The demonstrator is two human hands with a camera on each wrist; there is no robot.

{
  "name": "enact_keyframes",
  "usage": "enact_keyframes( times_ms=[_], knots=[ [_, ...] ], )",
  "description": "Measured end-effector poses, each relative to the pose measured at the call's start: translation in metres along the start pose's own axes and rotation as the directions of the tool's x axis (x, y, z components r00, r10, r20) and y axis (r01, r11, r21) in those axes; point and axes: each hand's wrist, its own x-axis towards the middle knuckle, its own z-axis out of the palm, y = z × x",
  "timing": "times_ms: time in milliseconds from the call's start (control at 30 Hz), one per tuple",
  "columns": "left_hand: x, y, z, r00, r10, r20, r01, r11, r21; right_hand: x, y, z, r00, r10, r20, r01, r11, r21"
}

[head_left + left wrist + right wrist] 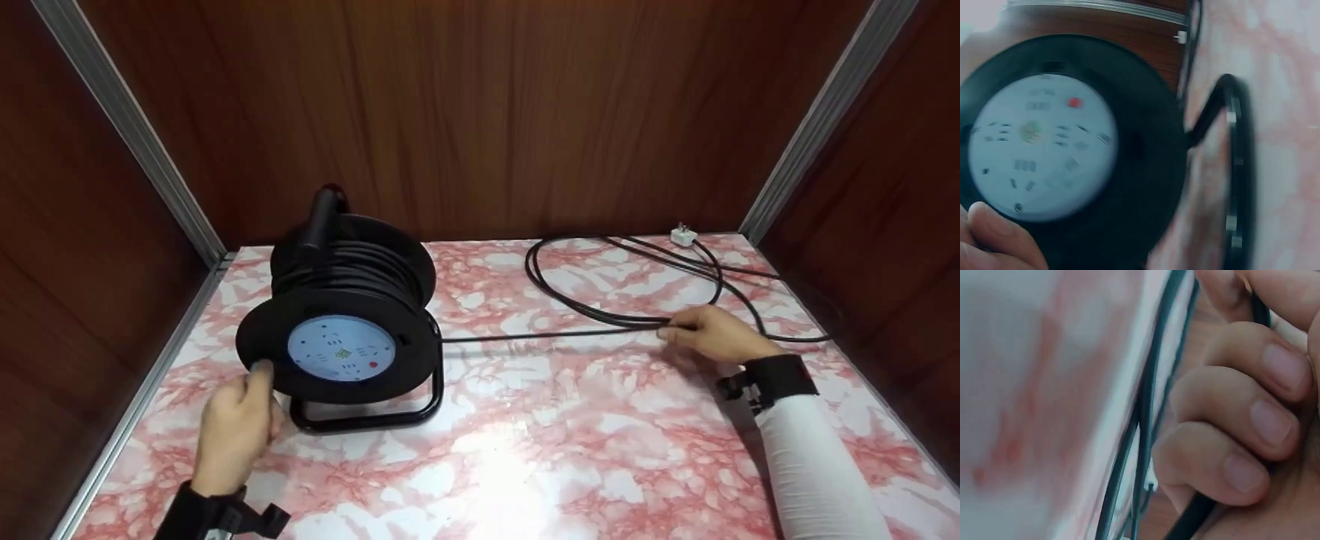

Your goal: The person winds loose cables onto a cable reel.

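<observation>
Across the upper frame, wood-grain panels [480, 120]: dark reddish brown, at the back and both sides, with grey metal rails [127, 120] at the corners.
Worktop [585, 420]: marbled pink and white, filling most of the lower half of the head view.
Cable reel [341, 300]: centre left of the frame, standing on the worktop, black cable wound between its two flanges.
Cable [555, 334]: leaves the reel's right side, runs to the right hand and lies in loose loops at the right of the frame.
Right sleeve [821, 465]: white, lower right.
Stand [367, 424]: black bent tube under the reel.
Socket disc [322, 352]: pale and round, set in the front flange [262, 330], with dark marks.
Left hand [236, 427]: lower left, fingers bent, tips at the flange's lower left; whether its grip has hold of a part, I cannot tell.
Right hand [720, 334]: right of centre, fingers curled, its grip closed round the cable.
Wristbands [784, 377]: black, one on each wrist.
Plug [683, 237]: white, upper right, prongs up, near the back panel.
Red spot [373, 364]: lower right part of the disc.
</observation>
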Motion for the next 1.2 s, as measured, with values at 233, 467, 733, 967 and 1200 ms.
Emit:
enact_keyframes(
  times_ms=[233, 467, 733, 967, 1200],
  knots=[
    [-0.002, 0.029, -0.007, 0.993, 0.055, -0.104, -0.062, 0.996, -0.067, 0.006, -0.002, 0.008, 0.994, 0.009, 0.110, -0.013, 0.999, 0.041],
    [-0.003, 0.055, -0.006, 0.985, 0.122, -0.122, -0.135, 0.985, -0.103, 0.004, -0.005, 0.013, 0.993, 0.059, 0.104, -0.062, 0.998, 0.024],
    [-0.007, 0.080, 0.004, 0.973, 0.179, -0.145, -0.199, 0.971, -0.135, 0.008, -0.015, 0.016, 0.993, 0.036, 0.111, -0.043, 0.997, 0.058],
    [-0.009, 0.090, 0.013, 0.958, 0.227, -0.177, -0.246, 0.965, -0.089, 0.013, -0.020, 0.022, 0.988, -0.012, 0.152, 0.009, 1.000, 0.017],
    [-0.015, 0.101, 0.022, 0.944, 0.275, -0.180, -0.291, 0.954, -0.069, 0.012, -0.024, 0.022, 0.989, -0.029, 0.145, 0.024, 0.999, 0.040]
  ],
)
